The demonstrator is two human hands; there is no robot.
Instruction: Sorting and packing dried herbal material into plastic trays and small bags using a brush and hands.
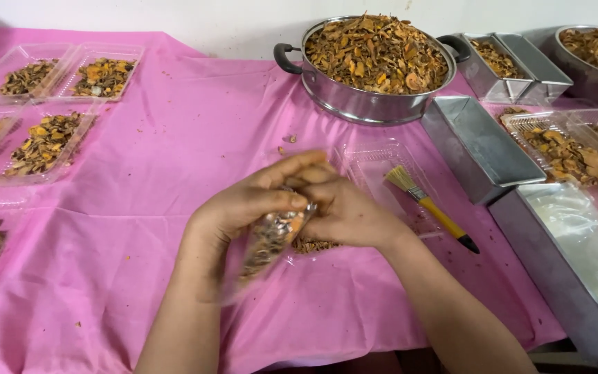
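Clear pouch of dried orange-brown chips | centre of pink worktop, 6 o'clock from heaped pan | left hand, right hand pinched shut on neck | light, limp, slippery film; likely spills if tilted; best gripped at top

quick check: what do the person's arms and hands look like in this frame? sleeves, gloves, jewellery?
Both forearms are bare up to the frame's bottom edge: no sleeves in view. The left hand and right hand wear no gloves. No rings, watch or bracelets show, though the hands are motion-blurred, so small items could be missed. No markings visible.
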